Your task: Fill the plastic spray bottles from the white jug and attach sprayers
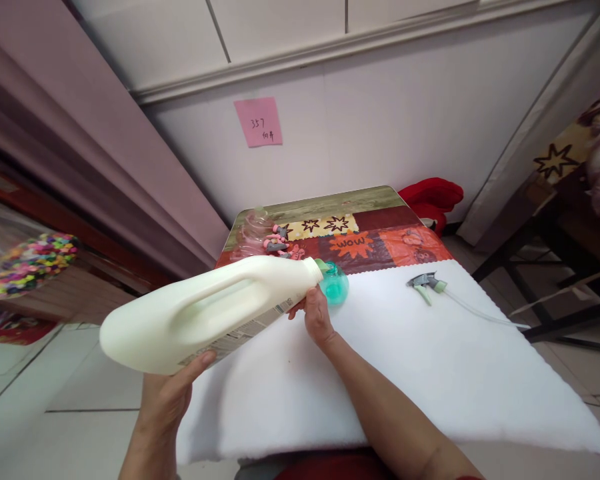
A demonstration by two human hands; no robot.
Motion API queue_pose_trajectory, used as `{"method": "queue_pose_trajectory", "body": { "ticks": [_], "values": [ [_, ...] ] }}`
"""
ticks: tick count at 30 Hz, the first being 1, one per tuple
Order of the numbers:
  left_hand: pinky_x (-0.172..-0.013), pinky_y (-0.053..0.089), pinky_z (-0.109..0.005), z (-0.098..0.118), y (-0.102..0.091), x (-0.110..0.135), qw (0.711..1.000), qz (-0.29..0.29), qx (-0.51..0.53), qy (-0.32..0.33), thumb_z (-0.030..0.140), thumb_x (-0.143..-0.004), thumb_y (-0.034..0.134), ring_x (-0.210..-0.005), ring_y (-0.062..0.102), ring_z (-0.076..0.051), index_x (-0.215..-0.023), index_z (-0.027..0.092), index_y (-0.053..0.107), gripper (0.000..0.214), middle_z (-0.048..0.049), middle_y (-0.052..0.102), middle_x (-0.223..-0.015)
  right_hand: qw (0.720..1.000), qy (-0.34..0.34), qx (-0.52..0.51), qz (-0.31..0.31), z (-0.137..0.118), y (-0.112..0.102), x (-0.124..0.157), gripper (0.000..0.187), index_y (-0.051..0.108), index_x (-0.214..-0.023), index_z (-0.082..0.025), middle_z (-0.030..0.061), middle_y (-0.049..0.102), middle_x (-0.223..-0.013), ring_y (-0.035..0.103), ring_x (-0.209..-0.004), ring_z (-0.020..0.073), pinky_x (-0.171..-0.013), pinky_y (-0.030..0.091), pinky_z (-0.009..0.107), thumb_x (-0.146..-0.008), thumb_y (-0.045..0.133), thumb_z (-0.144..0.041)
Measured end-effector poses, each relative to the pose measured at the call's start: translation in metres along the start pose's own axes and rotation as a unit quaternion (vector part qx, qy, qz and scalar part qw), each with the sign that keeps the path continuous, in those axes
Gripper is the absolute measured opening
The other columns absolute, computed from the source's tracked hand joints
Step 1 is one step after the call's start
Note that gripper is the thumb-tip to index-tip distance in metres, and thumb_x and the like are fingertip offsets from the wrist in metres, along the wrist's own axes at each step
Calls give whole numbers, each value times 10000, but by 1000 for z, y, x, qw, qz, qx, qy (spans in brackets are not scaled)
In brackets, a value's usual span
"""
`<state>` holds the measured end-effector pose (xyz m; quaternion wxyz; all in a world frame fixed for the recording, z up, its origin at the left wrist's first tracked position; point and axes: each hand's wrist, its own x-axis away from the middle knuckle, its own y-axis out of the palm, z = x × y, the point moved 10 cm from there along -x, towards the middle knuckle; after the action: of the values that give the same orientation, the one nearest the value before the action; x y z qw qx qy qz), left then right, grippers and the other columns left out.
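My left hand (173,393) grips the base of a large white jug (205,310) and holds it tipped on its side above the table. The jug's mouth meets a small teal bottle (335,283) that stands on the white padded sheet (430,373). My right hand (316,317) is closed around the teal bottle from behind, just under the jug's neck. A grey and green spray trigger head (427,285) with a long clear tube lies on the sheet to the right, apart from both hands.
Several clear empty spray bottles (257,240) with pink trigger heads lie at the table's far left. A patterned orange cloth (380,243) covers the back of the table. A pink note (259,121) is stuck on the wall. A red object (433,197) sits behind the table.
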<state>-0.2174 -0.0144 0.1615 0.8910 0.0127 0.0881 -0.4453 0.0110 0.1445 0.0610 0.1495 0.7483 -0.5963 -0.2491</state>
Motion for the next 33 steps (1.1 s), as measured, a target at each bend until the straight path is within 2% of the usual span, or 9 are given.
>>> {"method": "queue_pose_trajectory", "body": {
  "ticks": [6,15,23,33],
  "values": [
    [-1137,512,-495,5,4,1,1000,3,3,6,291,-574,967,-1297,634,-346,-1262,234,705,738,-73,763,-1238,1000,3,3,4,3,-1,0,726,558,-1179,-168,8,688,-703,645,-460,166,-403,539,281,-915,454,-837],
    [-1080,563,-450,3,1,1,1000,3,0,4,288,-583,965,-1231,679,-338,-1220,228,725,683,-76,776,-1220,1000,2,-2,3,5,-1,-1,711,557,-1175,-175,-4,680,-691,640,-459,159,-405,536,270,-916,464,-830],
    [-1090,552,-405,3,0,0,1000,-3,6,13,260,-586,965,-1279,654,-322,-1265,240,716,723,-64,756,-1282,1000,4,-9,-1,5,-1,-1,700,547,-1196,-163,-10,667,-704,627,-458,152,-415,542,277,-932,460,-805],
    [-1067,570,-414,-1,-2,-1,1000,-6,8,17,233,-597,963,-1223,683,-313,-1286,211,712,733,-71,771,-1237,1000,-3,-14,0,2,0,0,689,553,-1173,-163,-7,669,-714,634,-461,150,-414,549,278,-928,476,-802]
  ]
}}
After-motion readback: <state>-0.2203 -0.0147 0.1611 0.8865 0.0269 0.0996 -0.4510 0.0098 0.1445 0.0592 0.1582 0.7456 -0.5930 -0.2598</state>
